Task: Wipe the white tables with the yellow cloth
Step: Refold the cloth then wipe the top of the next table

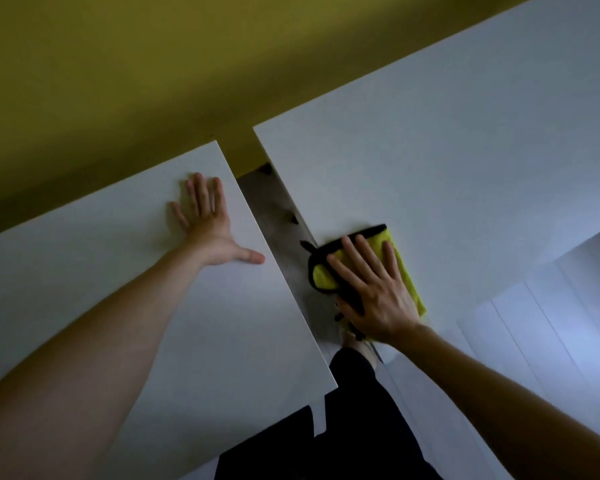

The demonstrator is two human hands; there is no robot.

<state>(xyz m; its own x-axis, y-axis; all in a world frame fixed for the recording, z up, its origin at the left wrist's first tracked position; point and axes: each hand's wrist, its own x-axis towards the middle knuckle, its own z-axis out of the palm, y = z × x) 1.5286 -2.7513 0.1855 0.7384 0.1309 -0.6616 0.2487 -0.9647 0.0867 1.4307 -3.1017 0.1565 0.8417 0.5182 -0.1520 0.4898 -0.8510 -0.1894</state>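
Two white tables stand side by side with a narrow gap between them. My left hand lies flat, fingers spread, on the left table near its right edge. On the right table, at its near left corner, sits the yellow cloth with a black border. My right hand presses down on the cloth with straight fingers and covers most of it. Part of the cloth hangs over the table's left edge.
A yellow-green wall runs behind both tables. In the gap between the tables I see grey floor and my dark trousers below. Pale floorboards show at the right.
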